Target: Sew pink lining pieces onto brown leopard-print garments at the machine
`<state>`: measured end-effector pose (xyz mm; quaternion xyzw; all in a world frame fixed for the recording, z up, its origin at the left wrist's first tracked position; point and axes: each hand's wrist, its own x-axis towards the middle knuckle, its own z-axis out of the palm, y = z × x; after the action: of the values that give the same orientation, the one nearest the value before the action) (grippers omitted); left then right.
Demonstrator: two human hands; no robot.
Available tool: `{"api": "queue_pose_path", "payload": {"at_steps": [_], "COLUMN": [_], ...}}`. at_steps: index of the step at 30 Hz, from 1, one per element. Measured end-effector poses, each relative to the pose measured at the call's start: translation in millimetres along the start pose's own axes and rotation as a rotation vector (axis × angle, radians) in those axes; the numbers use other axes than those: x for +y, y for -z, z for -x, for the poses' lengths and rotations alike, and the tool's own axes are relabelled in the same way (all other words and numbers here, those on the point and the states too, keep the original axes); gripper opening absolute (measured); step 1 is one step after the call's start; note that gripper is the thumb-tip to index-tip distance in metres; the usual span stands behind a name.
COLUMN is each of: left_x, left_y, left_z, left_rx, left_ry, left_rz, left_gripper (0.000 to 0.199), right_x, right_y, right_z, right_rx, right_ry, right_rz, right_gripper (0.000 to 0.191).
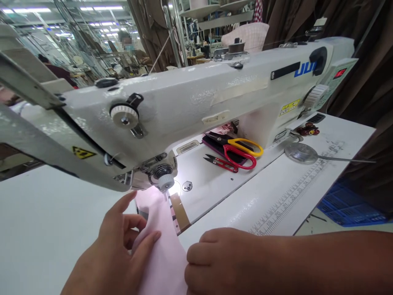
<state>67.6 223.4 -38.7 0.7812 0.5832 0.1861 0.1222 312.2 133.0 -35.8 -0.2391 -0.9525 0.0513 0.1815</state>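
A strip of pink fabric (166,250) runs from the needle area of a white sewing machine (184,98) down towards me. My left hand (113,241) pinches its left edge between thumb and fingers, with the index finger reaching up beside the presser area. On the fabric's right edge, lower down, my right hand (221,262) is closed with its fingers curled; the fingertips are hidden, and the edge passes under them. The machine's lamp lights the fabric's far end, and the machine head covers part of it.
Scissors (242,151) with red and yellow handles and red thread snips (221,163) lie on the machine bed. A clear round dish (301,153) sits to the right, beyond a printed ruler (276,213). A blue crate (353,205) stands below the table's right edge.
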Motion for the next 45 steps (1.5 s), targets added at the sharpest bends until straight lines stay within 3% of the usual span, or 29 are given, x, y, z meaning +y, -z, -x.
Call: {"api": "queue_pose_path", "payload": {"at_steps": [2, 3, 6, 8, 10, 12, 15, 23, 28, 38, 41, 45], "left_x": [1, 2, 5, 5, 6, 6, 9, 6, 1, -7, -7, -5], "left_y": [1.4, 2.0, 2.4, 0.9, -2.2, -6.8, -13.4, -16.1, -16.5, -14.7, -12.5, -11.6], "left_z": [0, -1, -1, 1, 5, 9, 12, 10, -1, -26, -30, -42], "left_rx": [-0.026, 0.012, 0.208, 0.167, 0.052, 0.014, 0.061, 0.090, 0.120, 0.106, 0.052, 0.081], "left_ry": [-0.041, -0.128, -0.535, -0.716, -0.782, -0.788, -0.794, -0.768, -0.781, -0.751, -0.722, -0.776], "left_rz": [-0.073, -0.141, -0.366, -0.429, -0.406, -0.388, -0.384, -0.337, -0.294, -0.336, -0.352, -0.304], "left_gripper": [0.069, 0.063, 0.035, 0.025, 0.028, 0.029, 0.028, 0.028, 0.025, 0.031, 0.034, 0.033], "right_x": [-1, -1, -2, -3, -4, -5, -7, -7, -3, 12, 15, 23], "right_y": [0, 0, -2, -2, -1, 3, 6, -2, 0, 9, 7, 5], "right_z": [0, 1, 2, 3, 5, 7, 12, 13, 10, -5, -9, -14], "right_rx": [-0.015, -0.016, -0.017, -0.011, -0.033, -0.072, -0.118, -0.049, -0.015, -0.175, -0.163, -0.146], "right_ry": [-0.007, -0.008, -0.007, -0.003, -0.009, -0.023, -0.054, -0.052, -0.061, -0.090, -0.108, -0.118], "right_rz": [-0.004, -0.006, -0.009, -0.004, 0.014, 0.039, 0.053, 0.096, 0.086, 0.026, 0.034, 0.044], "right_gripper": [0.013, 0.014, 0.015, 0.015, 0.016, 0.014, 0.011, 0.011, 0.019, 0.020, 0.021, 0.021]}}
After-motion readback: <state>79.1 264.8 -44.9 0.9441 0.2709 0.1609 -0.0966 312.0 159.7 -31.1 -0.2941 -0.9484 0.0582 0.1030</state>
